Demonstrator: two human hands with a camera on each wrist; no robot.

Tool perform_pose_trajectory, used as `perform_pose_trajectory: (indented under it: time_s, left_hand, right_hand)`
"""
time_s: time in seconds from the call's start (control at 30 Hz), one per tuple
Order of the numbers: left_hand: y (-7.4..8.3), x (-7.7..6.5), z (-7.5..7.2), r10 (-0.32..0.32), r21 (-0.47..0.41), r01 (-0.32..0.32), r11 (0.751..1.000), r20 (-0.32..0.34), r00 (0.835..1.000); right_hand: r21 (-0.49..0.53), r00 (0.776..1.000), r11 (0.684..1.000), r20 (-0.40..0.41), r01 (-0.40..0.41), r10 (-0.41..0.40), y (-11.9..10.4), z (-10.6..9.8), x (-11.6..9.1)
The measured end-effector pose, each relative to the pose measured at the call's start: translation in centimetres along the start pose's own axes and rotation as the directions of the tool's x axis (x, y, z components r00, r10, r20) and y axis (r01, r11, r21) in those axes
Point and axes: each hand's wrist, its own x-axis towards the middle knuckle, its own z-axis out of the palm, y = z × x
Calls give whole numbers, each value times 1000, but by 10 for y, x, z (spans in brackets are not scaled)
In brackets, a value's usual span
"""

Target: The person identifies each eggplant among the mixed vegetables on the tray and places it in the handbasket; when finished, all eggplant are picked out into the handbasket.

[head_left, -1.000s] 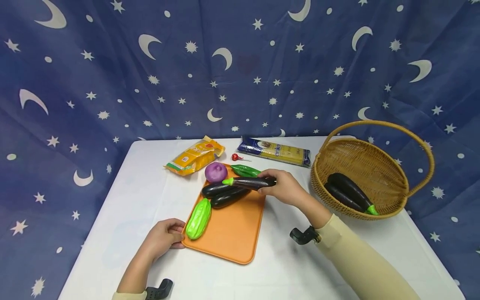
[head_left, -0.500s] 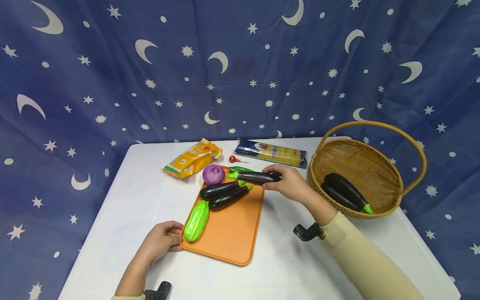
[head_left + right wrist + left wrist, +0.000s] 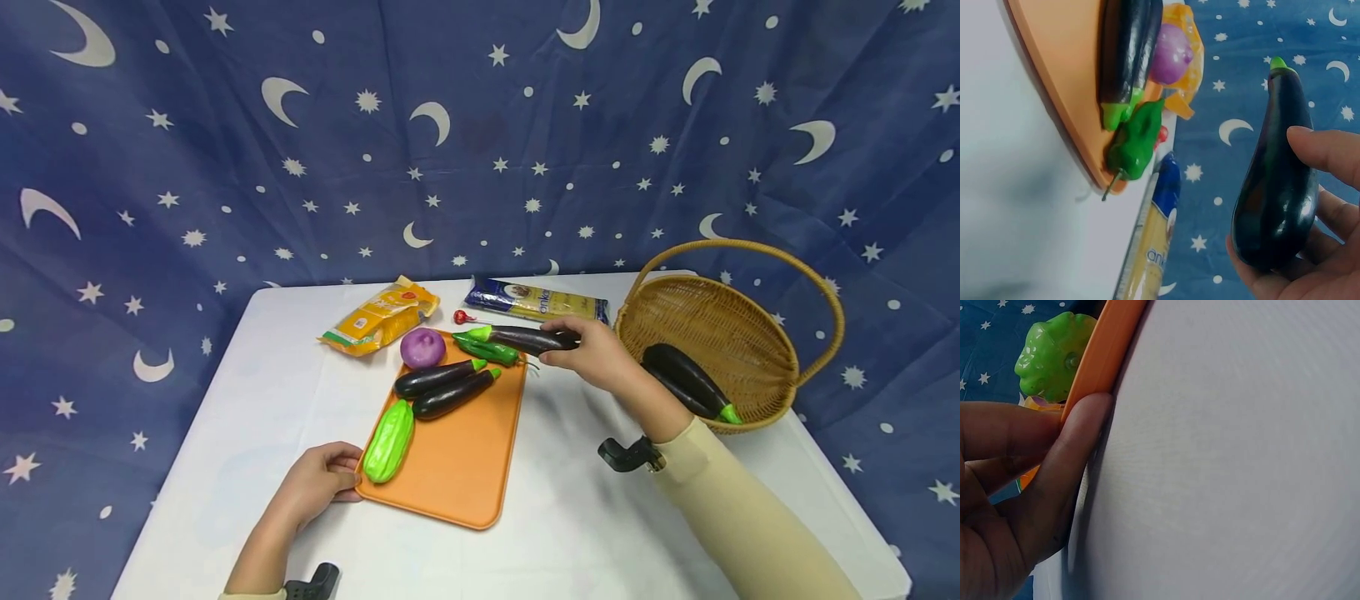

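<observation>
My right hand grips a dark eggplant by its thick end, above the far right corner of an orange tray. In the right wrist view, the thumb lies along the eggplant and its green tip points away from the palm. My left hand pinches the tray's near left corner; in the left wrist view the thumb presses the tray's rim. On the tray lie two more eggplants, a light green ridged vegetable, a purple onion and green pepper.
To the right stands a wicker basket with a tall handle, holding two eggplants. Behind the tray lie an orange packet, a red lollipop and a blue and yellow pasta packet. A starry cloth hangs behind the table.
My right hand has lifted the eggplant away from the other two and carried it right and farther back, uncovering their green tips and the green pepper. The left hand stays at the tray's corner.
</observation>
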Motion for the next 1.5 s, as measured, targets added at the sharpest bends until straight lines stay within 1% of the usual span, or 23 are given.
perform_pose_trajectory:
  time_s: [0.2,0.33,0.43,0.8,1.17,1.5]
  left_hand:
    - [0,0,1,13,6,-13,1000,1,1000]
    - [0,1,1,9,13,-9,1000,-3,1000]
    - [0,1,0,8,16,-8,1000,-5,1000]
    - [1,1,-1,15,12,-15,1000,2,1000]
    - [-1,3,-2,8,12,-8,1000,15,1000]
    - [-1,2,-2,7,1,-7,1000,21,1000]
  right_hand:
    - [-11,998,998,-18,-55,55,3,-11,-2]
    - [-12,994,994,-27,-109,108,5,-20,-3]
    - [-6,991,992,-34,-129,129,6,-26,-5]
    - [-4,989,993,-88,-117,116,11,-52,-14]
    - [-36,987,992,-108,-124,119,22,-72,-24]
    - [-46,978,987,-146,-155,147,33,-88,-35]
